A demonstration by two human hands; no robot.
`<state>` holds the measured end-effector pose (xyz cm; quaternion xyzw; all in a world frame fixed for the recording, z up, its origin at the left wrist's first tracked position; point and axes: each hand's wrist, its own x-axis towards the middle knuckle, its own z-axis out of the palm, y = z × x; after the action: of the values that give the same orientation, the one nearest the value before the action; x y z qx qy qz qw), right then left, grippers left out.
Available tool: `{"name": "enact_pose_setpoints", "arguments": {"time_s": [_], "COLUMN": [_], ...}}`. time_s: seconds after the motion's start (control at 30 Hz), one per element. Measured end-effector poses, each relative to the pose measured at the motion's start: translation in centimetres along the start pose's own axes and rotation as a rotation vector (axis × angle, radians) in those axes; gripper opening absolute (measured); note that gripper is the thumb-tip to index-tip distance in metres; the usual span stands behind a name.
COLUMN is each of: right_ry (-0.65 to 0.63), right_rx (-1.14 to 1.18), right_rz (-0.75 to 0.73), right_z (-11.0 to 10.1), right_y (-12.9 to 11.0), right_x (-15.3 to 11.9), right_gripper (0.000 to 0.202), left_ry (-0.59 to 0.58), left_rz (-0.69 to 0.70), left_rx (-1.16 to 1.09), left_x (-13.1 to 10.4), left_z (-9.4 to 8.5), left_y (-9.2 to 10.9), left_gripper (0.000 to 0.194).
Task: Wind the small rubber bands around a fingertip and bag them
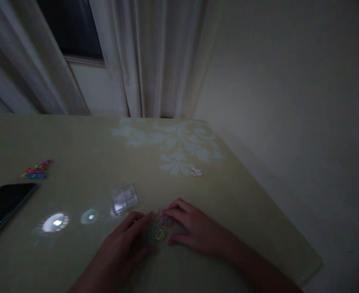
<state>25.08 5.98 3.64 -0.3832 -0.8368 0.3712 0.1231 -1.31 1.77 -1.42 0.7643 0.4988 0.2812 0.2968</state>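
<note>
A small cluster of rings, yellow, pale and purplish, lies on the table between my two hands. The rings sit in loose colour groups; whether a clear container surrounds them is too dim to tell. My left hand is at their left, thumb apart from the fingers, its fingertips close to the cluster's edge. From the right, my right hand reaches in with thumb and fingers spread, the fingertips at the purplish rings. A clear plastic box with divided compartments lies just beyond my left hand.
A pile of small multicoloured pieces lies at the left, near a dark phone. Small white pieces lie beyond my right hand. The table has an angled right edge beside the wall. Curtains hang behind.
</note>
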Motion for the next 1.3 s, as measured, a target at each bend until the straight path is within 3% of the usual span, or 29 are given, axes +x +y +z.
{"name": "enact_pose_setpoints", "arguments": {"time_s": [0.23, 0.37, 0.5, 0.67, 0.77, 0.9, 0.97, 1.1, 1.3], "right_ry": [0.097, 0.200, 0.258, 0.244, 0.201, 0.107, 0.083, 0.126, 0.184], "right_rx": [0.018, -0.013, 0.046, 0.099, 0.067, 0.025, 0.018, 0.031, -0.042], "right_rz": [-0.023, -0.069, -0.134, -0.190, -0.148, -0.011, 0.007, -0.019, -0.036], "right_z": [2.6, 3.4, 3.6, 2.4, 1.2, 0.6, 1.0, 2.4, 3.4], "right_y": [-1.4, -0.7, -0.3, -0.3, -0.1, 0.2, 0.1, -0.4, -0.7], "right_x": [0.9, 1.3, 1.4, 0.7, 0.3, 0.2, 0.4, 1.0, 1.5], "right_gripper": [0.023, 0.016, 0.022, 0.038, 0.044, 0.089, 0.080, 0.046, 0.026], "left_ry": [0.066, 0.116, 0.185, 0.106, 0.055, 0.050, 0.059, 0.039, 0.095], "left_rz": [-0.037, 0.004, 0.008, -0.003, -0.019, -0.049, -0.051, -0.054, -0.073], "left_rx": [-0.076, -0.014, -0.005, -0.089, -0.068, -0.002, 0.008, -0.033, -0.055], "left_x": [0.6, 0.8, 1.1, 0.9, 0.3, -0.3, -0.2, 0.6, 1.4], "left_z": [2.1, 2.2, 2.0, -0.4, -1.8, -1.4, -0.5, 1.0, 1.2], "left_y": [0.8, 0.8, 0.9, 0.7, 0.0, -1.0, -0.9, 0.3, 1.6], "left_gripper": [0.026, 0.020, 0.024, 0.028, 0.029, 0.057, 0.061, 0.033, 0.016]}}
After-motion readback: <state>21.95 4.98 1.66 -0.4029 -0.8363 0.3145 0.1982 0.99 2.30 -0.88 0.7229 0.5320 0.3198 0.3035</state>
